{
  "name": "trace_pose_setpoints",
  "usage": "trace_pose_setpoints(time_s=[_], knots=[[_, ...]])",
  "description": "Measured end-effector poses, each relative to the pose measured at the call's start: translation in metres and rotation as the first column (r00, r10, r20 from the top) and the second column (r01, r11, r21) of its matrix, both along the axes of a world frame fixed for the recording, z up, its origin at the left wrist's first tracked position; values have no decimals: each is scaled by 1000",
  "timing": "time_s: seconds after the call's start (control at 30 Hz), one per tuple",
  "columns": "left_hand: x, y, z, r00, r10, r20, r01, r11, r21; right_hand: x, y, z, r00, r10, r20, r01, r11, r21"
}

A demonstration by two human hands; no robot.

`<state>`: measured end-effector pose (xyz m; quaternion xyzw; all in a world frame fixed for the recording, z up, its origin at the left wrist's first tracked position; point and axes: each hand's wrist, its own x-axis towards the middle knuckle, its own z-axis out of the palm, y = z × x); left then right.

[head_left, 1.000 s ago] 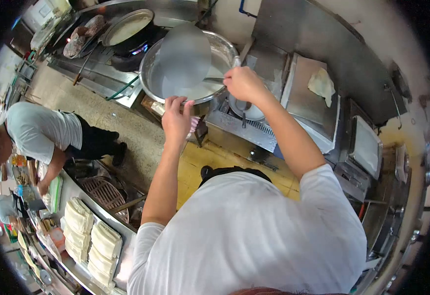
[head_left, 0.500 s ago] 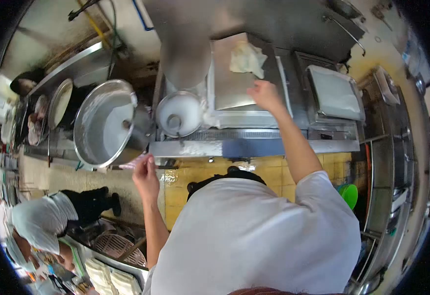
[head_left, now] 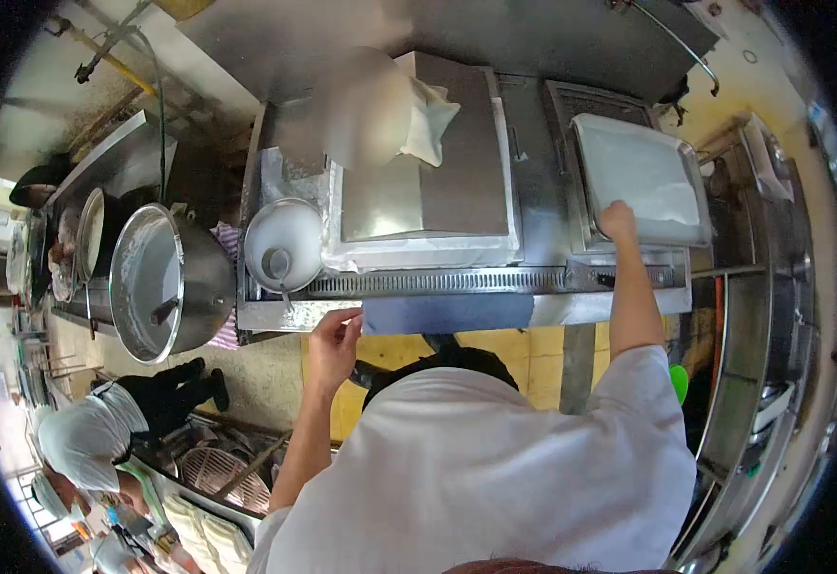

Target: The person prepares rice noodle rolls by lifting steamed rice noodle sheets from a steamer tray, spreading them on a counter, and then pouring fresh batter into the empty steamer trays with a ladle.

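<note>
My right hand (head_left: 618,224) is closed at the near left corner of a shallow metal tray (head_left: 699,226) holding a smooth white layer. Whether its fingers grip the rim is hidden. My left hand (head_left: 333,342) is by the counter's front edge (head_left: 572,308), beside the left end of a blue strip (head_left: 447,314). Its fingers are curled with the thumb close to them; what they hold, if anything, I cannot make out. Between the hands stands a metal steamer box with a sloping lid (head_left: 466,172). A crumpled pale cloth (head_left: 428,122) lies on its top.
A round pan of white liquid (head_left: 270,231) with a ladle (head_left: 277,260) in it stands left of the steamer. Farther left is a large metal pot (head_left: 203,287), tilted in view. A person in a white shirt (head_left: 88,435) bends at lower left. Metal shelving (head_left: 739,354) lines the right.
My right hand has moved right, from beside the cloth to the white-filled tray. My left hand has shifted right along the counter edge. The camera view has swung, moving the pots left.
</note>
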<state>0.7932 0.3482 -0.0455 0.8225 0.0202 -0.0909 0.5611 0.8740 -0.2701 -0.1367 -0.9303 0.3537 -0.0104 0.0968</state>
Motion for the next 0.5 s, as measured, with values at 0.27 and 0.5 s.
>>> trace_pose_setpoints(time_s=[0.27, 0.5], knots=[[-3, -11, 2, 1000, -24, -19, 27, 990, 135, -2, 33, 37, 984, 84, -158, -105, 986, -129], [-24, 3, -5, 990, 138, 17, -139, 981, 133, 64, 122, 84, 894, 341, 290, -376, 924, 74]])
